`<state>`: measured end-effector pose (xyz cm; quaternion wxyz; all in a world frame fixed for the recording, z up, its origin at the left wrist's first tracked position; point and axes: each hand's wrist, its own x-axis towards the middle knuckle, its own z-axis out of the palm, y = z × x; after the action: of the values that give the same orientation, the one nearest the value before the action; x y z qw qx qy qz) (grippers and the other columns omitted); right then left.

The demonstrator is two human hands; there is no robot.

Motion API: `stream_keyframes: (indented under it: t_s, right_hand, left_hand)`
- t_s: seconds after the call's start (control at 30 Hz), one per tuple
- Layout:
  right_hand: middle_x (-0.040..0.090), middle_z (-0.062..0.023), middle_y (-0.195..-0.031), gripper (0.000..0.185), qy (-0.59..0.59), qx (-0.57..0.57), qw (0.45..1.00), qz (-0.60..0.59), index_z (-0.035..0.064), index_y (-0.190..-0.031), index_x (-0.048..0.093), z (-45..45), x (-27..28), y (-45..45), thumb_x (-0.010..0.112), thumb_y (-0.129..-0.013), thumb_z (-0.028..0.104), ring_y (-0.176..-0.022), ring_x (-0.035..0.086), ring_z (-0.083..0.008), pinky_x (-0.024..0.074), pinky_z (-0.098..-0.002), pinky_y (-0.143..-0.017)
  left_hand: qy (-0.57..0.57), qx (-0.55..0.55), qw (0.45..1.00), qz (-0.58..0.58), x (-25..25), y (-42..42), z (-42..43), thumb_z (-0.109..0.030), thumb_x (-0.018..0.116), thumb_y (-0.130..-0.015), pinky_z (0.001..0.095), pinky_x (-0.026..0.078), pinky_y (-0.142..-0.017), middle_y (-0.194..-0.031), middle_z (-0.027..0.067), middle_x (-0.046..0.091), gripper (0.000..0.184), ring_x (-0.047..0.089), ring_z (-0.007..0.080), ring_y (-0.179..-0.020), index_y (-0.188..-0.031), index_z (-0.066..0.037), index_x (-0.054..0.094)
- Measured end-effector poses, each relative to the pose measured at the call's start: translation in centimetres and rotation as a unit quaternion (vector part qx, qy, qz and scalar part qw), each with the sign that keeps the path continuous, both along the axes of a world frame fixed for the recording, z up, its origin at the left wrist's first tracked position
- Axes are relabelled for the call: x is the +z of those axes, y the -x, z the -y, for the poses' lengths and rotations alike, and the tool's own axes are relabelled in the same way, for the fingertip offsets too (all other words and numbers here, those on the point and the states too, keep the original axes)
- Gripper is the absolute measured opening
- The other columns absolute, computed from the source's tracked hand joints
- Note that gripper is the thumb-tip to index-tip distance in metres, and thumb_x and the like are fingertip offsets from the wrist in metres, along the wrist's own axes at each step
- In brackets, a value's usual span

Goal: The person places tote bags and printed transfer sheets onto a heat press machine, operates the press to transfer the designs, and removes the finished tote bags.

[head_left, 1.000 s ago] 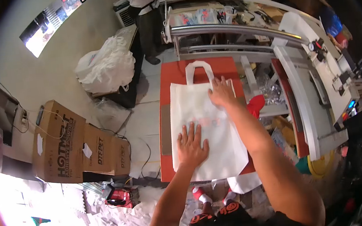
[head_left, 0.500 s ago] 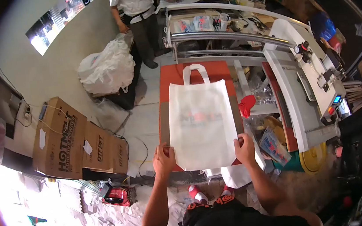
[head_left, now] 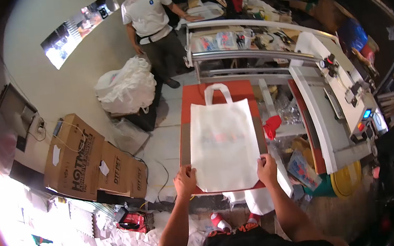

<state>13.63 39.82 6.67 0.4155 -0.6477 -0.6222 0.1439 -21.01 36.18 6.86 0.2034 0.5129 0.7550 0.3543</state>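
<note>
A white fabric tote bag (head_left: 225, 165) lies flat on a red press platen (head_left: 194, 94), its handle loop pointing away from me. Faint reddish and grey print shows through its middle. My left hand (head_left: 184, 180) pinches the bag's left edge close to the lower corner, thumb on the inner side. At the lower right edge, my right hand (head_left: 267, 167) grips in the same way, fingers curled. The fingertips under the edges are partly hidden. More white bags (head_left: 259, 200) hang below the platen's near edge.
A heat press machine (head_left: 347, 92) with a gauge and a lit display stands at right. Metal rails (head_left: 257, 53) run behind the platen. A co-worker (head_left: 150, 17) stands at the back near piled white bags (head_left: 126, 87). Cardboard boxes (head_left: 78, 159) are at left.
My view has tilted up, so the scene sits lower and slightly to the right, and more of the co-worker shows. Both hands stay at the bag's lower edges.
</note>
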Motion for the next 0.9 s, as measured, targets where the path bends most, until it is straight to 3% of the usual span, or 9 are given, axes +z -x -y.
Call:
stream_keyframes:
  t_s: [0.17,0.23,0.37,0.4,0.6,0.7,0.77,0.83,0.9]
  right_hand:
    - [0.063,-0.0149,-0.082,0.017,0.003,-0.007,1.000,-0.021,0.0024,-0.101,0.063,0.5,1.3,0.3,0.070,-0.087,0.009,-0.079,0.061,-0.0378,0.0495,-0.0485,-0.074]
    - [0.062,-0.0159,-0.090,0.016,0.005,0.008,0.999,-0.041,0.0027,-0.102,0.061,-0.5,0.1,-0.2,0.069,-0.088,0.008,-0.086,0.060,-0.0375,0.0479,-0.0476,-0.079]
    - [0.061,-0.0184,-0.104,0.020,-0.168,0.064,0.982,0.054,0.0038,-0.103,0.059,-3.4,4.3,1.9,0.067,-0.085,0.000,-0.101,0.058,-0.0386,0.0448,-0.0471,-0.089]
    - [0.062,-0.0180,-0.103,0.019,-0.187,0.087,0.978,0.036,0.0038,-0.102,0.059,-4.7,5.1,2.9,0.067,-0.085,0.000,-0.101,0.059,-0.0381,0.0452,-0.0470,-0.089]
    - [0.066,-0.0135,-0.098,0.008,-0.201,0.126,0.971,-0.044,0.0023,-0.101,0.063,-14.8,9.3,8.7,0.063,-0.093,0.005,-0.095,0.064,-0.0326,0.0495,-0.0430,-0.087]
    - [0.069,-0.0086,-0.099,0.019,-0.113,0.103,0.940,-0.306,0.0011,-0.103,0.064,-22.4,7.5,11.6,0.059,-0.102,0.019,-0.090,0.065,-0.0175,0.0517,-0.0328,-0.081]
    - [0.064,-0.0039,-0.091,0.018,-0.120,0.094,0.914,-0.375,0.0026,-0.103,0.063,-27.3,4.8,12.8,0.057,-0.103,0.020,-0.086,0.060,-0.0126,0.0491,-0.0296,-0.076]
    - [0.062,-0.0038,-0.086,0.016,-0.119,0.079,0.869,-0.473,0.0037,-0.100,0.062,-30.1,2.5,13.9,0.058,-0.101,0.019,-0.074,0.059,-0.0123,0.0497,-0.0274,-0.065]
    - [0.064,-0.0057,-0.086,0.015,-0.066,0.063,0.839,-0.536,0.0016,-0.098,0.061,-31.0,1.3,14.3,0.056,-0.100,0.015,-0.074,0.061,-0.0137,0.0513,-0.0287,-0.065]
  left_hand:
    - [-0.036,0.010,0.998,-0.045,1.2,-0.2,0.2,-0.027,0.072,-0.089,0.0484,0.048,-0.088,-0.100,0.0075,0.070,0.029,0.066,0.0326,-0.100,-0.114,-0.011,0.068]
    - [-0.043,0.013,0.998,-0.047,1.9,-0.6,-0.4,-0.025,0.070,-0.089,0.0493,0.048,-0.090,-0.106,0.0083,0.067,0.028,0.063,0.0338,-0.105,-0.115,-0.013,0.067]
    - [-0.178,-0.106,0.971,-0.123,3.8,-3.5,-4.6,-0.019,0.066,-0.091,0.0488,0.046,-0.094,-0.119,0.0099,0.064,0.027,0.059,0.0322,-0.113,-0.117,-0.014,0.066]
    - [-0.155,-0.112,0.973,-0.127,4.8,-4.7,-5.4,-0.022,0.064,-0.093,0.0489,0.044,-0.102,-0.128,0.0110,0.061,0.029,0.057,0.0326,-0.121,-0.121,-0.012,0.065]
    - [-0.119,-0.141,0.950,-0.251,1.9,-6.9,-8.0,-0.027,0.058,-0.094,0.0507,0.039,-0.111,-0.136,0.0125,0.059,0.035,0.049,0.0354,-0.134,-0.125,-0.011,0.063]
    - [-0.112,-0.128,0.945,-0.279,3.1,-7.4,-8.0,-0.025,0.059,-0.092,0.0513,0.039,-0.111,-0.136,0.0127,0.059,0.037,0.049,0.0356,-0.135,-0.127,-0.011,0.062]
    - [-0.084,-0.147,0.947,-0.271,3.4,-7.3,-8.2,-0.027,0.056,-0.093,0.0514,0.039,-0.111,-0.141,0.0149,0.057,0.041,0.050,0.0376,-0.136,-0.128,-0.008,0.063]
    - [-0.065,-0.144,0.949,-0.272,3.9,-7.3,-8.3,-0.027,0.056,-0.092,0.0511,0.039,-0.112,-0.142,0.0141,0.057,0.043,0.049,0.0368,-0.137,-0.131,-0.009,0.062]
    - [-0.082,-0.145,0.951,-0.260,3.9,-7.3,-8.5,-0.025,0.059,-0.088,0.0516,0.040,-0.109,-0.136,0.0127,0.060,0.043,0.052,0.0365,-0.133,-0.129,-0.011,0.063]
